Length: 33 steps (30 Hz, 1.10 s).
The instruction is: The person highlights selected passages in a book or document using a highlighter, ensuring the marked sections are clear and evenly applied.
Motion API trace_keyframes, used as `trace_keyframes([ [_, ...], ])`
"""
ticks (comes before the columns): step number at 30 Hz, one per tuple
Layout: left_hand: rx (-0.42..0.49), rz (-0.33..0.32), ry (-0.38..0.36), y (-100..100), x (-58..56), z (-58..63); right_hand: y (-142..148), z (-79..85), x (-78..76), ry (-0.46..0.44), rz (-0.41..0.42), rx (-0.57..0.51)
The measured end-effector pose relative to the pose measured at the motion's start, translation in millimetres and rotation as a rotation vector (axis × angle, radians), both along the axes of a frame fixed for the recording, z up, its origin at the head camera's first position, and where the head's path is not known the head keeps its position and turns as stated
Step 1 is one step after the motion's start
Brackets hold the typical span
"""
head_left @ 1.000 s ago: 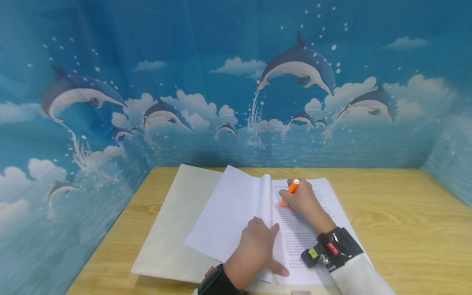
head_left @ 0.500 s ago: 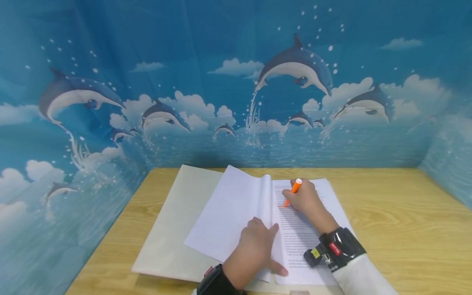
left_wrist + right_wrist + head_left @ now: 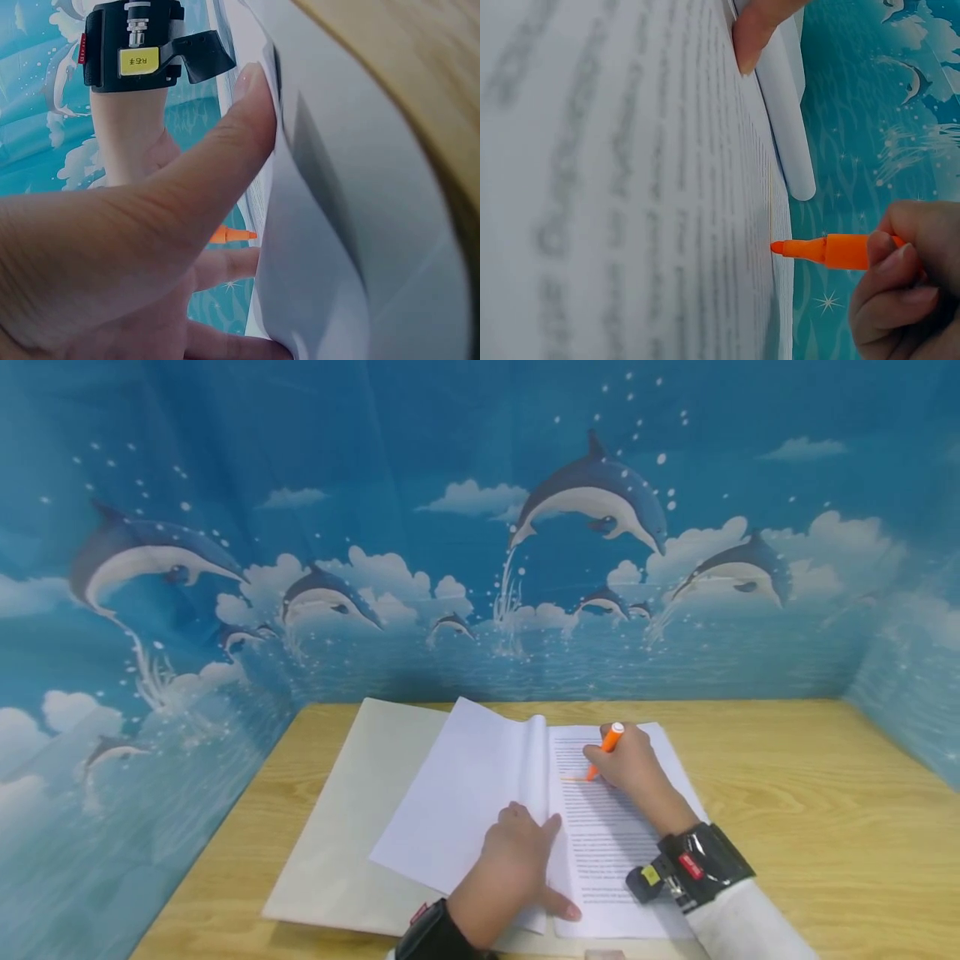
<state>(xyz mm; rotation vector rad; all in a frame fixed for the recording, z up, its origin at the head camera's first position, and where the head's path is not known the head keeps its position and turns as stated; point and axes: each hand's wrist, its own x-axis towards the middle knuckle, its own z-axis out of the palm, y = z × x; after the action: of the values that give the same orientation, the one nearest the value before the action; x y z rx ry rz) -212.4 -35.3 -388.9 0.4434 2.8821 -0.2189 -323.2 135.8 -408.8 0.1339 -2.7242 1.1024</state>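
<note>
In the head view my right hand [image 3: 633, 766] pinches an orange highlighter [image 3: 612, 739], tilted with its cap-less tip on the printed page [image 3: 600, 852]. A thin orange line [image 3: 574, 779] runs along a row of text to that tip; the right wrist view also shows the tip [image 3: 778, 247] on the paper. My left hand [image 3: 517, 856] presses near the fold with thumb and fingers spread, across the turned blank page [image 3: 457, 802] and the edge of the printed one. In the left wrist view its thumb [image 3: 225, 142] lies against the paper.
Under the pages a pale cover [image 3: 352, 835] spreads to the left on the wooden table [image 3: 810, 793]. A blue dolphin-print cloth [image 3: 420, 660] stands behind and beside the table. Black camera straps [image 3: 705, 860] sit on both wrists.
My right hand has slid the highlighter to the right along the text row, and the orange line behind its tip has grown longer. The left hand stays in place on the pages.
</note>
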Motion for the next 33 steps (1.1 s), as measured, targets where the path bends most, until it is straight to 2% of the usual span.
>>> trace_keyframes([
  [10,0.043,0.028,-0.049,0,-2.6,-0.9,12,-1.7,0.5,0.011,-0.024,0.018],
  [17,0.026,0.02,-0.045,1,-4.4,-2.2,21,0.9,1.9,0.008,-0.036,0.033],
  [27,0.034,0.02,-0.046,1,-3.8,-0.7,37,2.6,3.9,-0.07,-0.065,0.002],
  [33,0.051,0.024,-0.045,1,-3.9,-1.9,48,4.3,5.5,-0.07,-0.075,0.009],
])
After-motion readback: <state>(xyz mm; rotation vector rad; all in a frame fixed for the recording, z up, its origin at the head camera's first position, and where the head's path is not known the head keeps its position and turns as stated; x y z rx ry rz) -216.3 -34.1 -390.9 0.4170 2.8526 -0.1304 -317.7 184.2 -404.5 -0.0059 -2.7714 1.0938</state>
